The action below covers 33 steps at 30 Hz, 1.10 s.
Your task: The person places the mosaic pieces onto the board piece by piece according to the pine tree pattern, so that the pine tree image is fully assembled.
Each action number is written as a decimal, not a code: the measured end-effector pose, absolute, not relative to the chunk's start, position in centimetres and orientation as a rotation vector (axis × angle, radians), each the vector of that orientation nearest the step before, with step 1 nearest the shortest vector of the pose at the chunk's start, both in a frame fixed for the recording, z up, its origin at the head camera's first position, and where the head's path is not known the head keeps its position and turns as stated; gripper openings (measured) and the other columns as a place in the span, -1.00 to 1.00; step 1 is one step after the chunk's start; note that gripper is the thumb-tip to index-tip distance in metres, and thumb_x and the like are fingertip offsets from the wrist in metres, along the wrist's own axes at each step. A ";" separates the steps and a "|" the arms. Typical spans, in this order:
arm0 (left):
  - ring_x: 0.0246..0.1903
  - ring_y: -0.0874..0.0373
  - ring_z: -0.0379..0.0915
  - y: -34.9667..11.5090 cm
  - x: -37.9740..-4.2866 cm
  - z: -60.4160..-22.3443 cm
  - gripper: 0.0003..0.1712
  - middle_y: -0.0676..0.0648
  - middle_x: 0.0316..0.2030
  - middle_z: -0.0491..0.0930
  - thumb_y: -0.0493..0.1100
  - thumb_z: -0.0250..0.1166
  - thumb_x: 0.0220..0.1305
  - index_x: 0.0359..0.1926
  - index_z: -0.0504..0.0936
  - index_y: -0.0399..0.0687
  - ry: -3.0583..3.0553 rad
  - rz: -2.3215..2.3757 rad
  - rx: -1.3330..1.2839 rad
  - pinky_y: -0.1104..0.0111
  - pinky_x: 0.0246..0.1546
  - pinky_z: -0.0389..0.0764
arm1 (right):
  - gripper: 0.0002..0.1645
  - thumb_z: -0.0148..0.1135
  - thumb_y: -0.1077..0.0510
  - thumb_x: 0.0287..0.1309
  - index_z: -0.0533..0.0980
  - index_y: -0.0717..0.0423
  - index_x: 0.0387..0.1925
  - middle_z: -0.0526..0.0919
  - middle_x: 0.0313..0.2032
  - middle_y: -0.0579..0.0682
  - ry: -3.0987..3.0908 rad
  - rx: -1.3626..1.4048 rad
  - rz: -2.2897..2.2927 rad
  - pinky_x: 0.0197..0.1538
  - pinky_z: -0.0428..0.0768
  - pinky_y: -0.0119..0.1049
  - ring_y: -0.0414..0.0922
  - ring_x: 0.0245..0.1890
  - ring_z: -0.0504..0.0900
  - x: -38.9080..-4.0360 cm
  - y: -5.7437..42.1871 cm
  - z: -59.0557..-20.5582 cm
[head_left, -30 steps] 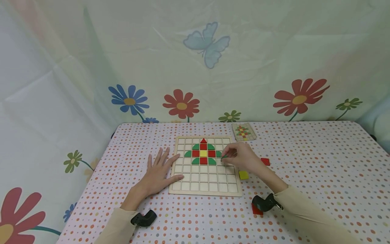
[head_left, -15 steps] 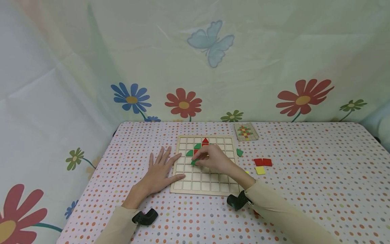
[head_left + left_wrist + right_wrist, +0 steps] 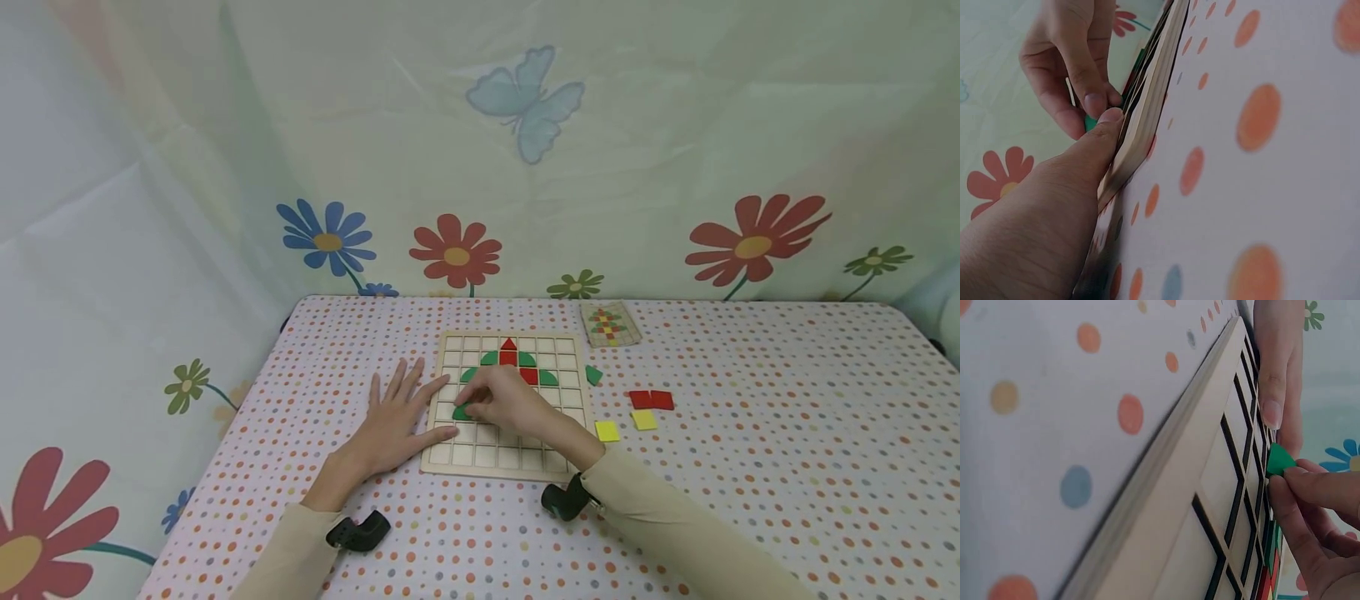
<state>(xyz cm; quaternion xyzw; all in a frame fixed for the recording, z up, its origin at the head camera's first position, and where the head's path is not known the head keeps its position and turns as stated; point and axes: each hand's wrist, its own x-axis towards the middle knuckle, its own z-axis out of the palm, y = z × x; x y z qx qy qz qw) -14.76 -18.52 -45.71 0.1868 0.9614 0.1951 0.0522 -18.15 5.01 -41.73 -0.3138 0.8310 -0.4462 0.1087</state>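
A wooden grid board (image 3: pixel 506 475) lies on the table with red and green tiles set in its upper cells. My right hand (image 3: pixel 506 400) is over the board's left-middle part and pinches a green quarter-round tile (image 3: pixel 1279 460) between thumb and finger. That tile is at a cell below the pattern; whether it is seated I cannot tell. The hand hides the pattern's middle. My left hand (image 3: pixel 393 425) lies with straight, spread fingers at the board's left edge, its thumb and index fingertip resting on the frame.
Right of the board lie a green tile (image 3: pixel 593 375), two red tiles (image 3: pixel 651 400) and two yellow tiles (image 3: pixel 607 431). A pattern card (image 3: pixel 611 324) lies at the back. Both wrists wear black cameras (image 3: pixel 566 500). A floral cloth (image 3: pixel 637 167) hangs behind the dotted table.
My right hand has moved from the board's right side to its left-middle, now with a green tile in its fingers. A green tile lies right of the board. My left hand stays put.
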 end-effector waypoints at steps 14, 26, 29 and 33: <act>0.64 -0.16 -0.58 -18.6 -14.8 -45.7 0.01 -0.15 0.68 -0.28 0.48 0.18 0.37 0.67 0.11 0.24 2.924 0.591 0.557 -0.33 0.47 -0.55 | -0.86 0.40 0.44 0.24 0.79 0.22 -0.27 0.69 -0.23 -0.03 2.546 -0.929 -1.116 -0.19 0.61 -0.42 -0.17 -0.20 0.61 -17.7 4.7 -40.7; 0.64 -0.16 -0.59 -18.6 -14.8 -45.8 0.01 -0.15 0.68 -0.28 0.47 0.19 0.37 0.67 0.11 0.24 2.918 0.610 0.563 -0.33 0.47 -0.56 | -0.89 0.43 0.45 0.21 0.79 0.26 -0.28 0.72 -0.28 -0.01 2.598 -1.053 -0.987 -0.11 0.64 -0.41 -0.11 -0.16 0.66 -17.9 4.4 -40.5; 0.64 -0.16 -0.59 -18.6 -14.8 -45.9 0.00 -0.15 0.68 -0.27 0.47 0.19 0.38 0.67 0.12 0.24 2.921 0.608 0.564 -0.33 0.47 -0.55 | -0.88 0.42 0.45 0.21 0.79 0.28 -0.27 0.73 -0.28 0.00 2.603 -1.091 -0.969 -0.11 0.66 -0.40 -0.09 -0.16 0.68 -17.9 4.4 -40.6; 0.64 -0.15 -0.59 -18.6 -14.8 -45.9 0.00 -0.14 0.68 -0.29 0.47 0.17 0.38 0.68 0.10 0.25 2.923 0.603 0.565 -0.32 0.48 -0.56 | -0.88 0.42 0.46 0.21 0.79 0.29 -0.27 0.73 -0.28 0.02 2.623 -1.166 -0.933 -0.06 0.69 -0.34 -0.04 -0.15 0.70 -17.9 4.5 -40.7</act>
